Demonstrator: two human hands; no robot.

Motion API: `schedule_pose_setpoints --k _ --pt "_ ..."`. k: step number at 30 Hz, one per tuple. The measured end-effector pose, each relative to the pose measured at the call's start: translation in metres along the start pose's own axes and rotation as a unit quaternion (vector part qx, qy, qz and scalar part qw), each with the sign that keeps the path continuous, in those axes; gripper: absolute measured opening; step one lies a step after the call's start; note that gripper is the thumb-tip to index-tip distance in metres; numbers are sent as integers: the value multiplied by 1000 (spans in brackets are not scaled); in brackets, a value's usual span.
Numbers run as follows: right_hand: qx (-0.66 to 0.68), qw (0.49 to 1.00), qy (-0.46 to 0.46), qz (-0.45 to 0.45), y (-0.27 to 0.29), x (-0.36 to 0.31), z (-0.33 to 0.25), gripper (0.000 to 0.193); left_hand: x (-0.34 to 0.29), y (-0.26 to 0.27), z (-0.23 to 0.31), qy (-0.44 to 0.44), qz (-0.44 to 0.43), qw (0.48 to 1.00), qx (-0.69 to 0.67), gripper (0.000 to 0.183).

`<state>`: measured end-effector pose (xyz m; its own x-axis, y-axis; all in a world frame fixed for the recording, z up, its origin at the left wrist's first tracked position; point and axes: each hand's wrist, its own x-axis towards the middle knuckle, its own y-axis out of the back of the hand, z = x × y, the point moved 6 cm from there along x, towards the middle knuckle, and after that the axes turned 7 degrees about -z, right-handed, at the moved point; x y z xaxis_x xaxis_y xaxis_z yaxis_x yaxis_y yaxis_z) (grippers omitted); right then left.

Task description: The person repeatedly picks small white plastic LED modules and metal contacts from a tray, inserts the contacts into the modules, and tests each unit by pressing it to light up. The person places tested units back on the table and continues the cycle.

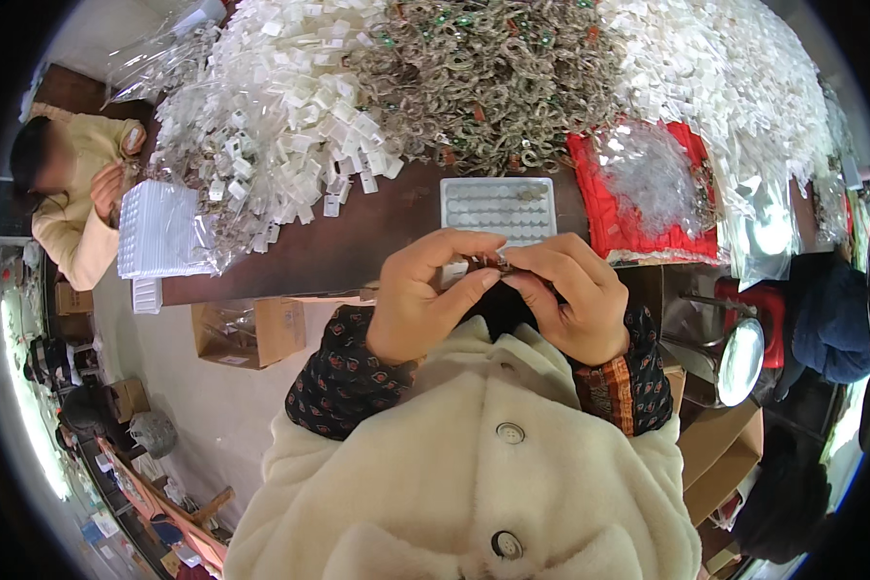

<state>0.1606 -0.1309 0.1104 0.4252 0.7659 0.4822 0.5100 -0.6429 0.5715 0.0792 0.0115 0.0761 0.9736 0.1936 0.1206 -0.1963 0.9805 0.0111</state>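
The tray is white, the cloth red, the sleeves black-and-red patterned.

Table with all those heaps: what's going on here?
The person's left hand and right hand hold a small item, hard to make out, at the near side of the table. Just beyond, a white tray has a few small pieces near its upper right. Behind lie heaps of white pieces and greyish pieces.

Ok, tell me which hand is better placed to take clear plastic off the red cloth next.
The right hand, probably: the red cloth and clear plastic lie nearer it, on its side; the left hand would have to cross over. Both hands pinch a small item.
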Motion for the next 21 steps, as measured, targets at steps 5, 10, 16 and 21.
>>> schedule_pose_setpoints --k 5,10,16,21 --pt "-19 999 41 -18 -9 -3 -3 30 -6 3 -1 -18 -6 996 87 22" --pt "-57 998 3 -34 -20 -5 1 24 -7 6 -3 -4 -15 992 123 22" --pt "0 997 -79 4 -22 -7 11 17 8 72 0 -16 197 935 293 26" --pt "10 995 -100 9 -22 -8 16 17 39 125 -17 -25 303 814 495 26"
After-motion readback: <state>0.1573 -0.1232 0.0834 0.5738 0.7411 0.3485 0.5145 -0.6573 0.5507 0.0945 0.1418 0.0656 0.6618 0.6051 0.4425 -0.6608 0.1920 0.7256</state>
